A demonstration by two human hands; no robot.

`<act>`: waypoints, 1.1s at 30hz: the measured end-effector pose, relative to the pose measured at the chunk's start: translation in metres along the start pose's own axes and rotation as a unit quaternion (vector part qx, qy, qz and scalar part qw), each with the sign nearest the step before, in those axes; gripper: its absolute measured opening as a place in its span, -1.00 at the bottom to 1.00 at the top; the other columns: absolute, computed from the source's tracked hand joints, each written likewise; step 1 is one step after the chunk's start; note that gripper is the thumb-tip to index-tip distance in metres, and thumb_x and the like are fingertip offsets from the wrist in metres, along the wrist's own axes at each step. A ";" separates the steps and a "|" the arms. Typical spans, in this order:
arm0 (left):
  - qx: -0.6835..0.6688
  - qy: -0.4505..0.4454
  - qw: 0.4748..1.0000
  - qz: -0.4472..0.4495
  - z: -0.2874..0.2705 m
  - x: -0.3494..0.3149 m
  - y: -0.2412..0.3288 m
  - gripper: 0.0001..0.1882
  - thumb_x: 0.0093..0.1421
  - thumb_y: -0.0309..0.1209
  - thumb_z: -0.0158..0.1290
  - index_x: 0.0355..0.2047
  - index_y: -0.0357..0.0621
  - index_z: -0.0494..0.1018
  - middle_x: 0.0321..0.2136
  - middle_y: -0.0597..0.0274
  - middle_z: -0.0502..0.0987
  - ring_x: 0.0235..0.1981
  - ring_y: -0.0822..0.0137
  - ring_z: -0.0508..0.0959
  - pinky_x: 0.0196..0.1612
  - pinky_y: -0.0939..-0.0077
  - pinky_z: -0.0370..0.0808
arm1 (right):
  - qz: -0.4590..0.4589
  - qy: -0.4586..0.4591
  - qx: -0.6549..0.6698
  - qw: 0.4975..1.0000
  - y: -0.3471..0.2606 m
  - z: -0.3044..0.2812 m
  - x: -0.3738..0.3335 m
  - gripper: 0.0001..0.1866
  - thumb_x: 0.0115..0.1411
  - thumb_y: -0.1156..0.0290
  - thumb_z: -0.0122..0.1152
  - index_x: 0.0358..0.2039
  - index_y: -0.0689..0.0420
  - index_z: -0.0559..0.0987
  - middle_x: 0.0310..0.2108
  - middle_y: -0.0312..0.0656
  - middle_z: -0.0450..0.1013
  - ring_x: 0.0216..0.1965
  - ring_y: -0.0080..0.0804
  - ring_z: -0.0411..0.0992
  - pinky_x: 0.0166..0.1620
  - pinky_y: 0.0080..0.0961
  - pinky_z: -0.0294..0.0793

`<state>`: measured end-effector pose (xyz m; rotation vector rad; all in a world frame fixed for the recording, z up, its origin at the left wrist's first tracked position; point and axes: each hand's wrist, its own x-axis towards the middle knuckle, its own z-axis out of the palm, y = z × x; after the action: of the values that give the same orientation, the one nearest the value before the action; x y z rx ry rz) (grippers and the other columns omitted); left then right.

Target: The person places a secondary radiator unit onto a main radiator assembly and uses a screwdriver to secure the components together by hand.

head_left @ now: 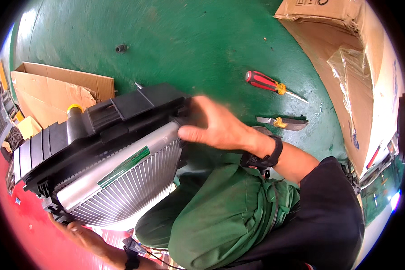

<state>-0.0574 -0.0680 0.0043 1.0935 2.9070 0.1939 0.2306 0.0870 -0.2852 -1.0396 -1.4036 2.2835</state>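
A car radiator (135, 182) with silver fins, a silver side tube and a green label stands tilted before my knees, joined to a black plastic housing (135, 102). My right hand (216, 123) grips its upper right corner, the thumb on the near face and the fingers hidden behind the black edge. At the lower left corner my left hand (85, 238) clasps the black end fitting (54, 207), its fingertips partly hidden under it. On the housing sits a short neck with a yellow cap (74, 108).
A red-handled screwdriver (272, 84) and a knife (283, 123) lie on the green floor (189, 49) beyond my right arm. A big cardboard box (337, 58) stands at right, a smaller open carton (54, 92) at left. Far off lies a small black part (121, 48).
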 end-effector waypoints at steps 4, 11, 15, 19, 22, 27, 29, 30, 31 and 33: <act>-0.117 0.019 0.992 -0.046 -0.011 0.010 -0.018 -0.15 0.49 0.23 -0.36 0.46 -0.28 0.11 0.39 -0.16 0.22 0.39 0.04 0.25 0.40 0.10 0.19 | 0.055 -0.044 -0.055 0.996 0.005 0.008 0.008 0.18 0.00 -0.36 0.46 0.14 0.57 0.29 0.05 0.35 0.46 0.10 0.14 0.50 0.13 -0.12 0.48; 0.044 0.108 0.993 -0.014 0.014 -0.007 0.026 -0.25 0.51 0.05 -0.16 0.43 -0.34 0.14 0.39 -0.11 0.22 0.39 0.07 0.27 0.42 0.17 0.18 | 0.062 -0.046 0.056 0.995 0.016 0.010 0.010 0.14 -0.03 -0.31 0.53 0.11 0.54 0.32 -0.03 0.26 0.52 0.07 0.07 0.52 0.11 -0.19 0.49; -0.143 0.152 0.970 -0.128 0.032 -0.021 0.027 -0.38 0.56 -0.12 -0.20 0.39 -0.41 0.20 0.37 -0.11 0.27 0.37 0.07 0.29 0.43 0.18 0.17 | 0.036 -0.028 0.037 0.998 0.001 0.006 0.011 0.08 -0.03 -0.21 0.57 0.20 0.40 0.32 0.18 0.21 0.38 0.21 -0.01 0.41 0.19 -0.20 0.46; -0.203 0.120 0.965 -0.115 -0.005 -0.017 -0.021 -0.37 0.56 -0.10 -0.19 0.39 -0.41 0.20 0.36 -0.12 0.27 0.36 0.09 0.28 0.44 0.17 0.12 | -0.009 -0.045 0.013 0.999 -0.018 -0.020 0.019 -0.09 -0.01 0.03 0.58 0.28 0.12 0.37 0.38 0.14 0.16 0.36 -0.03 0.26 0.29 -0.13 0.37; -0.236 0.147 0.946 -0.165 -0.003 -0.022 -0.017 -0.36 0.56 -0.09 -0.19 0.38 -0.42 0.20 0.36 -0.12 0.27 0.35 0.10 0.28 0.43 0.18 0.12 | -0.072 -0.136 -0.044 0.987 -0.015 -0.029 0.033 -0.32 -0.02 0.34 0.42 0.19 -0.01 0.51 0.42 0.15 0.14 0.42 0.07 0.20 0.38 -0.13 0.24; -0.272 0.158 0.926 -0.207 -0.007 -0.013 -0.019 -0.35 0.55 -0.09 -0.19 0.37 -0.43 0.21 0.35 -0.12 0.27 0.35 0.10 0.28 0.43 0.18 0.11 | -0.069 -0.185 -0.033 0.980 -0.013 -0.033 0.039 -0.39 -0.05 0.49 0.22 0.12 0.02 0.57 0.42 0.21 0.14 0.41 0.14 0.19 0.40 -0.13 0.22; -0.282 0.157 0.921 -0.219 -0.007 -0.010 -0.021 -0.35 0.55 -0.08 -0.18 0.37 -0.44 0.21 0.35 -0.12 0.27 0.34 0.10 0.28 0.43 0.18 0.10 | -0.067 -0.187 -0.045 0.979 -0.013 -0.034 0.042 -0.41 -0.06 0.51 0.19 0.09 0.04 0.58 0.41 0.21 0.16 0.41 0.14 0.20 0.39 -0.13 0.24; -0.288 0.159 0.917 -0.223 -0.006 -0.009 -0.022 -0.35 0.55 -0.08 -0.18 0.37 -0.44 0.21 0.35 -0.12 0.27 0.34 0.10 0.28 0.43 0.18 0.10 | -0.069 -0.185 -0.053 0.979 -0.014 -0.034 0.044 -0.42 -0.07 0.53 0.17 0.07 0.05 0.58 0.40 0.20 0.18 0.40 0.13 0.21 0.38 -0.13 0.25; -0.294 0.161 0.914 -0.228 -0.007 -0.007 -0.024 -0.35 0.55 -0.08 -0.18 0.37 -0.44 0.21 0.35 -0.12 0.27 0.34 0.10 0.28 0.43 0.18 0.10 | -0.072 -0.183 -0.060 0.979 -0.014 -0.034 0.045 -0.43 -0.08 0.54 0.16 0.05 0.06 0.59 0.39 0.20 0.20 0.39 0.13 0.22 0.37 -0.13 0.26; -0.304 0.162 0.909 -0.235 -0.007 -0.005 -0.026 -0.35 0.55 -0.08 -0.18 0.36 -0.45 0.21 0.35 -0.12 0.27 0.34 0.11 0.27 0.43 0.18 0.09 | -0.083 -0.175 -0.091 0.977 -0.012 -0.032 0.048 -0.48 -0.07 0.57 0.15 -0.01 0.08 0.61 0.37 0.15 0.24 0.37 0.11 0.26 0.35 -0.13 0.28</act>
<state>-0.0712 -0.0919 0.0078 0.2693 2.9043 1.2523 0.2175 0.1413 -0.3042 -0.5525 -1.7893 2.3263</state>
